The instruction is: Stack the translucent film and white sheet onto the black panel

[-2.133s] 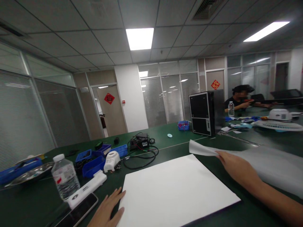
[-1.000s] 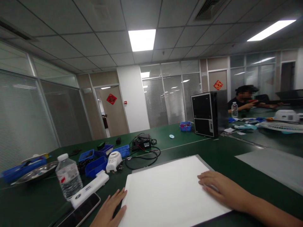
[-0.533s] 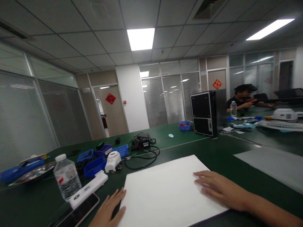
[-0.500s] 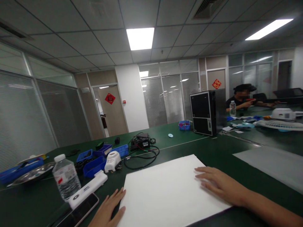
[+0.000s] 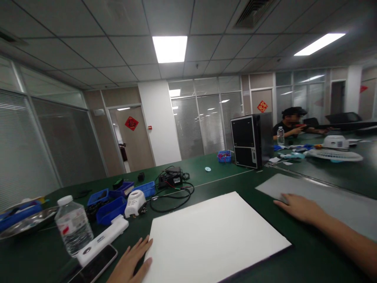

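Note:
A white sheet (image 5: pixel 212 239) lies flat on the green table in front of me. My left hand (image 5: pixel 132 259) rests at its left edge, fingers spread and the tips touching the border. To the right, my right hand (image 5: pixel 303 208) is at the near edge of a greyish translucent sheet (image 5: pixel 335 194). Its fingers are close together on that edge, and the thumb is mostly hidden. A phone (image 5: pixel 94 265) and a long white device (image 5: pixel 103 239) lie left of my left hand.
A water bottle (image 5: pixel 73 228), a metal tray (image 5: pixel 29 223) and blue bins (image 5: pixel 112 210) stand at left. Behind the white sheet are a white plug-in device (image 5: pixel 135 202) and a black adapter with cables (image 5: pixel 171 177). A computer case (image 5: pixel 246 141) stands farther back; a person (image 5: pixel 291 122) sits at right.
My right hand has left the white sheet and moved right to the translucent sheet, which has shifted left, nearer the white one. My left hand stays in place. The view has turned slightly right.

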{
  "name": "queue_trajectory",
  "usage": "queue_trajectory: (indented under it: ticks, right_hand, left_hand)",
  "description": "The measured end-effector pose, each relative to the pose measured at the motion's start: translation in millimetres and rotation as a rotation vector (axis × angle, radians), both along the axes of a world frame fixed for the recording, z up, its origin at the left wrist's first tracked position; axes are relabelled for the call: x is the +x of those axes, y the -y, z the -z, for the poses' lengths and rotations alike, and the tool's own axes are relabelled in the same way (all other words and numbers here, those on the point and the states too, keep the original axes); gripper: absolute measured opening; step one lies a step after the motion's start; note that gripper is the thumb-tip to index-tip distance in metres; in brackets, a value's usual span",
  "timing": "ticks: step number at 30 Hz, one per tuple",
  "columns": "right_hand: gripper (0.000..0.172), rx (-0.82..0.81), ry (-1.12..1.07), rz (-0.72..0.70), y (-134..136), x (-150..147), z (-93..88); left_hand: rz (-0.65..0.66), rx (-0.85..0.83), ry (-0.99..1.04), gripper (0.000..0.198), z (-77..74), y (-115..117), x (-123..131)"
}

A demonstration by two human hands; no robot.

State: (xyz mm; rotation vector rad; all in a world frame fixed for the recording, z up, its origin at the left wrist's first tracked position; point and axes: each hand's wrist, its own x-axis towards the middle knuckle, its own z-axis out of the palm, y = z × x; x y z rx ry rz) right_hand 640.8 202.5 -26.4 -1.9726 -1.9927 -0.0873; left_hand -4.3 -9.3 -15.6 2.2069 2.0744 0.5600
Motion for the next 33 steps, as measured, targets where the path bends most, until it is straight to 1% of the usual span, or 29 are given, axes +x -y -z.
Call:
queue_trajectory:
  ticks: [3,5,7,10,13,15,17,19,21,25,30,31,33]
  right_hand:
    - [0.075,-0.041,0.037,0.017,-5.4,-20.0,14.4]
    - [0.071,-0.057,0.059,0.031,-5.8,-28.6,20.2]
    - [0.064,-0.069,0.073,0.022,-4.3,-31.2,21.4]
    - [0.058,-0.065,0.09,0.016,-1.7,-28.3,16.2]
    - [0.057,-0.053,0.095,0.037,0.2,-26.1,9.5]
    - [0.059,-0.045,0.092,0.05,2.1,-27.3,6.7]
    - [0.066,-0.04,0.088,0.07,4.6,-30.2,5.7]
    - [0.074,-0.038,0.085,0.104,6.8,-33.7,5.4]
    - [0.077,-0.035,0.087,0.136,8.0,-36.9,5.1]
    - [0.067,-0.02,0.103,0.144,8.4,-42.1,2.1]
    - [0.041,0.016,0.092,0.099,16.6,-47.2,-8.3]
    - [0.039,0.026,0.077,0.085,19.4,-48.3,-11.9]
    - [0.043,0.058,0.035,0.064,25.5,-51.9,-20.4]
  left_hand:
    - [0.0,-0.015,-0.002,0.053,-2.9,1.4,2.0]
    - [-0.005,-0.03,-0.01,0.053,-4.2,1.6,3.4]
    - [-0.011,-0.043,-0.024,0.054,-4.4,0.9,4.2]
    - [-0.012,-0.047,-0.038,0.056,-2.3,-0.7,3.5]
    - [-0.002,-0.011,-0.037,0.054,1.6,-2.2,0.8]
    - [0.007,0.009,-0.034,0.052,4.1,-3.0,-1.5]
    - [0.015,0.009,-0.036,0.051,5.5,-3.6,-3.3]
    - [0.018,0.004,-0.044,0.051,5.1,-3.9,-3.7]
    - [0.017,0.0,-0.054,0.051,3.2,-3.7,-2.7]
    - [0.016,-0.014,-0.063,0.053,-1.3,-2.4,0.2]
    - [0.016,-0.003,-0.072,0.052,1.7,-2.2,-1.1]
    - [0.016,0.006,-0.071,0.052,2.9,-2.4,-1.7]
    - [0.017,0.013,-0.071,0.051,4.3,-2.5,-2.2]
